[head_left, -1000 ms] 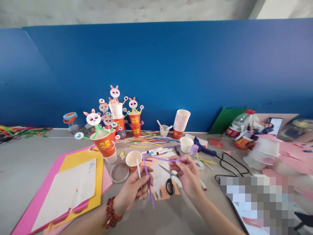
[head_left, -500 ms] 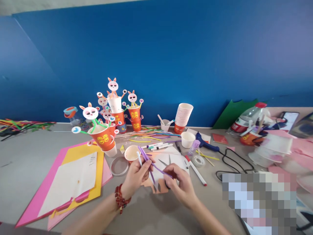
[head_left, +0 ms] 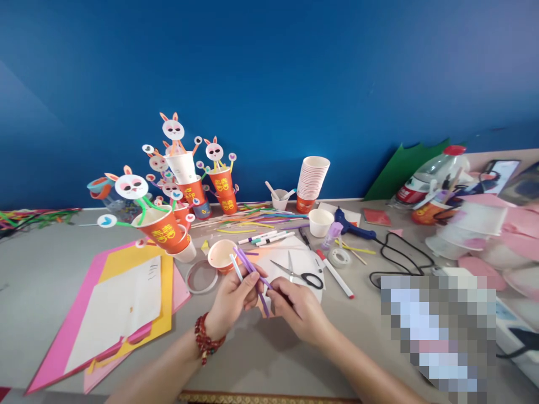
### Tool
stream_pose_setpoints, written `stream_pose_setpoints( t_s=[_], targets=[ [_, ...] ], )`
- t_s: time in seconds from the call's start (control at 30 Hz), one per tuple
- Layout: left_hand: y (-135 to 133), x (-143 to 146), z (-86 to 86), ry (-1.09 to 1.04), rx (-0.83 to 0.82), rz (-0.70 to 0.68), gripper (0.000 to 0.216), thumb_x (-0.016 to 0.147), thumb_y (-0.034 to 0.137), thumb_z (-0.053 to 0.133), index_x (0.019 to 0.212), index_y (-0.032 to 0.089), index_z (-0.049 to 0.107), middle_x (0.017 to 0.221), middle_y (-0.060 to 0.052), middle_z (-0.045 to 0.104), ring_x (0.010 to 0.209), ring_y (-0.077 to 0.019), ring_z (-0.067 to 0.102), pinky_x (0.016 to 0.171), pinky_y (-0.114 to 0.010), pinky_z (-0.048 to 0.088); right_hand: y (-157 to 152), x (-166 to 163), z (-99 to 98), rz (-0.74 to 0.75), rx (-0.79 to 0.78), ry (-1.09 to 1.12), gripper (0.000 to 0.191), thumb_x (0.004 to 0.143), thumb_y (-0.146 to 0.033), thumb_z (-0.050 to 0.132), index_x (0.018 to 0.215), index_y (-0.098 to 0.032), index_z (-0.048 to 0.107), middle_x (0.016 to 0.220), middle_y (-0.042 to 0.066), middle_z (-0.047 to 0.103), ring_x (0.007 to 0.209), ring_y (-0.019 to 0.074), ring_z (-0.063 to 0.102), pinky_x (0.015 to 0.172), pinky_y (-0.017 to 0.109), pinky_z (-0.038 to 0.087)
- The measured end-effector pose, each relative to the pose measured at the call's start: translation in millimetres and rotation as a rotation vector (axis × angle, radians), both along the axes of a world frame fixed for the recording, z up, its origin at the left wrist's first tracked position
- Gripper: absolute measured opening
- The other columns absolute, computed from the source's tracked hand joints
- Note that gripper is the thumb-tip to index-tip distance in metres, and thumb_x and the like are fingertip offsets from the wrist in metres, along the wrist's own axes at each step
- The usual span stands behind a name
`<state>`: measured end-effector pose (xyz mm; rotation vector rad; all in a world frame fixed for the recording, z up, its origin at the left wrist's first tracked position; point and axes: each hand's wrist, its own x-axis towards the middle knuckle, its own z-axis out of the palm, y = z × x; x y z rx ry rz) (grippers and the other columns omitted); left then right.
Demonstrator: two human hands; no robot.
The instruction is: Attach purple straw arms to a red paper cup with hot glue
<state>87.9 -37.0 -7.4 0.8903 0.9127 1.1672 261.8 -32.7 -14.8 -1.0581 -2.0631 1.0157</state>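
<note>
My left hand (head_left: 231, 297), with a red bead bracelet at the wrist, is closed on a white stick (head_left: 234, 266) and purple pipe cleaners (head_left: 243, 260). Their upper ends stick out above the thumb, and one purple end points down below the fingers. My right hand (head_left: 301, 311) pinches the end of a purple strand right beside the left fingers. Just beyond the hands lie open scissors (head_left: 311, 280) with black handles, on white paper (head_left: 288, 252). An orange paper cup (head_left: 222, 255) stands behind my left hand; orange paper shows partly under the hands.
Rabbit figures on paper cups (head_left: 164, 233) stand at left, behind coloured sheets (head_left: 113, 314). A tape roll (head_left: 201, 276), markers (head_left: 337, 275), a glue gun (head_left: 356, 229) with black cord and a cup stack (head_left: 312, 182) surround the work area. A bottle (head_left: 425, 179) stands at right.
My right hand has moved left and closer to my left hand, and the purple strand between them spans less. The scissors' handles now show. The camera view has shifted slightly.
</note>
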Motion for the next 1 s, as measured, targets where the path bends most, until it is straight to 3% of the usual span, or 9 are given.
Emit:
stream_pose_setpoints(
  t_s=[0.33,0.6,0.87,1.0],
  targets=[
    [-4,-4,11.1,-0.146,-0.222,-0.007,0.032,0.078,0.042,0.075,0.085,0.013,0.064,0.058,0.006,0.050,0.039,0.0012,0.022,0.036,-0.011,0.019,0,4,-2.2,0.118,0.014,0.077,0.031,0.100,-0.034,0.041,0.076,-0.022,0.055,0.061,-0.003,0.054,0.055,0.0117,0.051,0.056,0.021,0.038],
    [-5,-1,1.6,-0.036,-0.068,-0.062,0.037,0.079,0.048,0.073,0.086,0.013,0.064,0.056,0.005,0.050,0.039,0.0001,0.029,0.038,-0.013,0.025,-2,0,-5.2,0.084,-0.099,0.121,0.029,0.101,-0.037,0.040,0.079,-0.022,0.049,0.072,-0.001,0.059,0.063,0.0127,0.056,0.062,0.022,0.041],
    [-11,5,7.4,-0.112,-0.208,-0.095,0.038,0.078,0.049,0.073,0.085,0.013,0.063,0.056,0.006,0.050,0.037,0.0008,0.023,0.035,-0.013,0.021,-3,3,-4.1,0.153,0.017,0.149,0.034,0.104,-0.036,0.032,0.083,-0.021,0.054,0.070,-0.001,0.059,0.061,0.0117,0.055,0.061,0.022,0.039],
    [-9,3,6.1,-0.014,-0.095,-0.101,0.041,0.077,0.050,0.074,0.091,0.014,0.062,0.056,0.006,0.050,0.039,-0.0011,0.032,0.037,-0.014,0.026,-5,1,-3.0,0.097,0.049,0.127,0.038,0.105,-0.038,0.031,0.078,-0.021,0.051,0.064,-0.002,0.057,0.056,0.0113,0.053,0.060,0.022,0.037]
  ],
)
